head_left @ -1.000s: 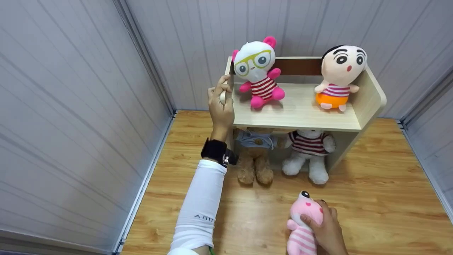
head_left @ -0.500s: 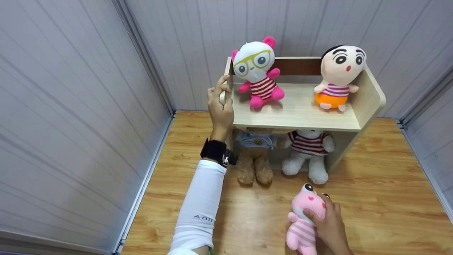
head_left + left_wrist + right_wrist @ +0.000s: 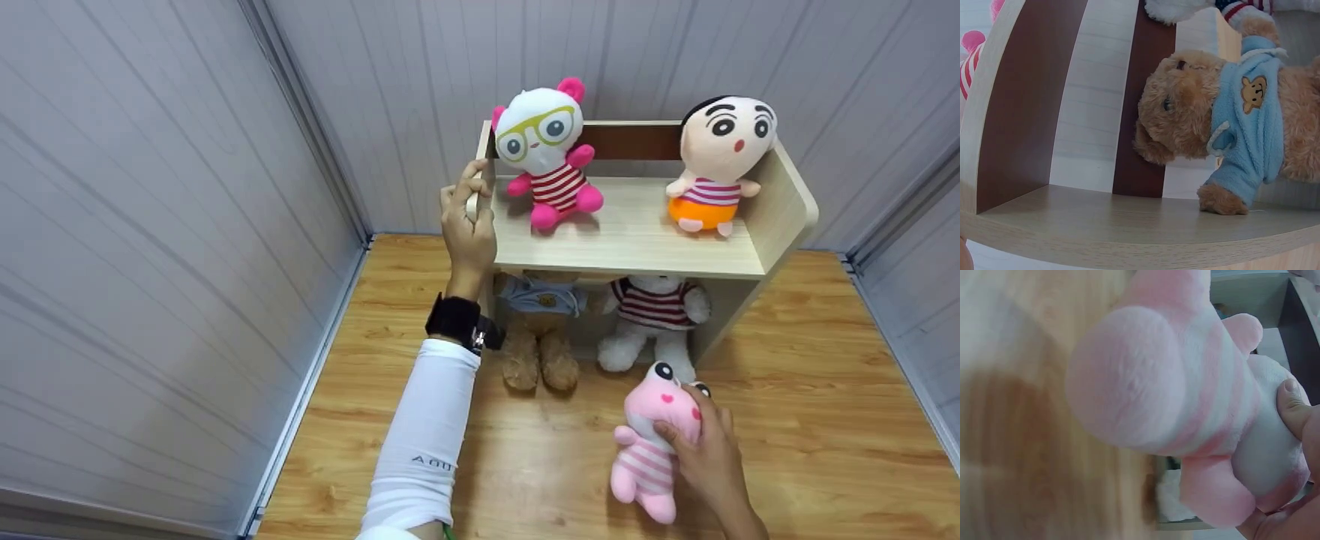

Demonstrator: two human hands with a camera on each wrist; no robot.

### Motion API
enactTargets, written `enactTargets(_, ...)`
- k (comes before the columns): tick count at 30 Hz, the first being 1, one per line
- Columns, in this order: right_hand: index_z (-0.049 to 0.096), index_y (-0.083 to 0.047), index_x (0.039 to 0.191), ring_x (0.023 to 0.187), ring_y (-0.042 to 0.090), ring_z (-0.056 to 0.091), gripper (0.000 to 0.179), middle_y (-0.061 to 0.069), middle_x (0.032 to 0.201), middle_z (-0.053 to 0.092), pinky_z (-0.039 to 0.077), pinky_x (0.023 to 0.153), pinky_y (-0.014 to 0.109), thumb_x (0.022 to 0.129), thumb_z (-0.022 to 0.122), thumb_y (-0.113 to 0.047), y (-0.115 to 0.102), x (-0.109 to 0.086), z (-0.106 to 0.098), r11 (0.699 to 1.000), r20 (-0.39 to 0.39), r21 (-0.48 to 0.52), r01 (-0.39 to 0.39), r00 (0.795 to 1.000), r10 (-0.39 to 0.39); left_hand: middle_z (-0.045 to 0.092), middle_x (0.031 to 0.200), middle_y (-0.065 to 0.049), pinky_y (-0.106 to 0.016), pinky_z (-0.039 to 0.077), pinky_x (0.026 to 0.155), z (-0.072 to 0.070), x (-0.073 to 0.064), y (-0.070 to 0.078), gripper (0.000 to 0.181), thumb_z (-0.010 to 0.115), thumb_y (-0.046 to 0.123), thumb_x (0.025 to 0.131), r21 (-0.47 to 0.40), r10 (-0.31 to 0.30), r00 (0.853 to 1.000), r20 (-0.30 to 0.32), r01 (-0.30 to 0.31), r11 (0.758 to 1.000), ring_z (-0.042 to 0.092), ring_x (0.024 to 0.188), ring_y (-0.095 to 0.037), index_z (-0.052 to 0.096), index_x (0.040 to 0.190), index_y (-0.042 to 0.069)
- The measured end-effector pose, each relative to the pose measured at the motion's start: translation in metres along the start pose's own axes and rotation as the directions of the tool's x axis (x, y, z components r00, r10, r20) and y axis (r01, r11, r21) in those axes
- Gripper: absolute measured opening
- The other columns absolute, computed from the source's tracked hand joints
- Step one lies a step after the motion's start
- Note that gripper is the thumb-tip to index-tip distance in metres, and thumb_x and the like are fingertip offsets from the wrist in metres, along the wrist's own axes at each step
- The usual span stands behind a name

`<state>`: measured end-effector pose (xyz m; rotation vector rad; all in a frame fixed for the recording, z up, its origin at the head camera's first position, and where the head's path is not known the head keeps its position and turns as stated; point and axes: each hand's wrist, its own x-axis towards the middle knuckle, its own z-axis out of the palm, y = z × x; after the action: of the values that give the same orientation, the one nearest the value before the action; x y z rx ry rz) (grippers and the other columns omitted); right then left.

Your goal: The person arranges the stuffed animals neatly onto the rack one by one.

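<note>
My right hand (image 3: 712, 450) grips a pink plush frog (image 3: 651, 466) with white stripes by its head, above the floor in front of the shelf. In the right wrist view the thumb presses the frog's pale face (image 3: 1269, 439). At the upper left side panel of the wooden shelf (image 3: 637, 251), my left hand (image 3: 471, 225) holds the panel's edge, fingers curled over it. Beside that hand sits a white and pink panda plush (image 3: 556, 184) on the top board. A brown teddy bear (image 3: 1185, 101) in a blue hoodie stands in the lower compartment.
A boy doll (image 3: 709, 202) in orange shorts sits at the right of the top board. Below it stands a white plush (image 3: 651, 304) in a striped sweater, its feet partly behind the frog. Grey panel walls (image 3: 165, 225) enclose the wooden floor (image 3: 810, 420).
My right hand has moved the pink frog up and forward, closer to the shelf, and its legs now show fully. The left hand stays on the side panel.
</note>
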<state>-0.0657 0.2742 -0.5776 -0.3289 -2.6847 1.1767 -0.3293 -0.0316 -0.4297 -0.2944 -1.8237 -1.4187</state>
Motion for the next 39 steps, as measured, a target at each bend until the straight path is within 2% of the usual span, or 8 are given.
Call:
enactTargets(2,0.048,-0.013,0.148,0.099,0.042,0.056,0.074,0.022,0.115,0.049,0.043,0.08,0.055,0.085,0.082,-0.029,-0.007,0.003,-0.004,1.0,-0.021,0.005,0.02,1.0,-0.02,0.066,0.139,0.01,-0.024,0.034,0.057,0.0,0.0,0.0,0.011,0.049,0.006,0.084,0.012,0.002,1.0,-0.004,-0.002,1.0,0.049,0.101,-0.016,0.058,0.085,0.012)
enactTargets(8,0.051,-0.014,0.148,0.106,0.044,0.057,0.073,0.025,0.123,0.049,0.043,0.088,0.057,0.083,0.084,-0.018,-0.028,0.011,-0.014,0.993,-0.094,0.075,0.091,0.992,-0.084,0.066,0.14,0.009,-0.028,0.04,0.077,-0.001,0.0,0.001,0.012,0.049,0.005,0.082,-0.005,0.004,1.0,0.002,-0.004,1.0,0.048,0.101,-0.016,0.057,0.086,0.012)
enactTargets(13,0.052,-0.015,0.147,0.108,0.042,0.057,0.073,0.024,0.126,0.049,0.044,0.09,0.057,0.082,0.084,-0.012,-0.044,0.015,-0.021,0.982,-0.137,0.104,0.159,0.98,-0.145,0.066,0.139,0.008,-0.029,0.04,0.08,0.0,-0.001,0.001,0.014,0.05,0.003,0.082,-0.021,0.004,1.0,0.004,-0.004,1.0,0.047,0.098,-0.016,0.059,0.088,0.012)
enactTargets(19,0.056,-0.018,0.146,0.108,0.029,0.056,0.072,0.019,0.128,0.053,0.041,0.09,0.032,0.08,0.084,-0.007,-0.062,0.021,-0.03,0.969,-0.193,0.126,0.214,0.963,-0.187,0.068,0.132,0.008,-0.026,0.037,0.073,0.002,0.0,0.001,0.034,0.051,0.004,0.083,-0.013,0.007,1.0,0.004,-0.007,1.0,0.045,0.096,-0.015,0.069,0.11,0.015)
enactTargets(26,0.058,-0.02,0.144,0.1,0.004,0.049,0.071,0.016,0.126,0.055,0.039,0.084,0.012,0.08,0.084,-0.005,-0.081,0.029,-0.043,0.957,-0.264,0.122,0.263,0.938,-0.224,0.067,0.137,0.009,-0.028,0.04,0.076,-0.001,0.0,0.0,0.023,0.049,0.006,0.081,0.001,0.009,1.0,-0.003,-0.009,1.0,0.047,0.097,-0.015,0.065,0.096,0.012)
enactTargets(31,0.057,-0.017,0.145,0.092,0.006,0.047,0.073,0.017,0.119,0.053,0.038,0.078,0.008,0.079,0.083,0.0,-0.095,0.036,-0.053,0.936,-0.314,0.118,0.333,0.906,-0.283,0.067,0.138,0.006,-0.029,0.041,0.079,-0.002,0.0,0.0,0.013,0.048,0.005,0.084,-0.007,0.034,0.999,0.0,-0.034,0.999,0.047,0.097,-0.017,0.059,0.088,0.01)
enactTargets(37,0.056,-0.014,0.145,0.097,0.007,0.048,0.074,0.019,0.123,0.051,0.041,0.074,0.005,0.078,0.083,0.002,-0.12,0.049,-0.066,0.887,-0.364,0.104,0.451,0.847,-0.388,0.067,0.138,0.006,-0.028,0.04,0.075,-0.001,0.001,0.0,0.014,0.048,0.003,0.08,-0.006,0.024,1.0,-0.003,-0.024,1.0,0.047,0.096,-0.015,0.058,0.087,0.011)
enactTargets(39,0.057,-0.013,0.144,0.096,0.008,0.048,0.071,0.013,0.124,0.05,0.041,0.069,0.004,0.079,0.082,0.002,-0.131,0.053,-0.07,0.872,-0.394,0.109,0.477,0.826,-0.403,0.067,0.138,0.006,-0.029,0.041,0.078,0.0,0.0,0.0,0.015,0.048,0.003,0.081,-0.008,0.024,1.0,-0.001,-0.024,1.0,0.047,0.097,-0.016,0.059,0.089,0.01)
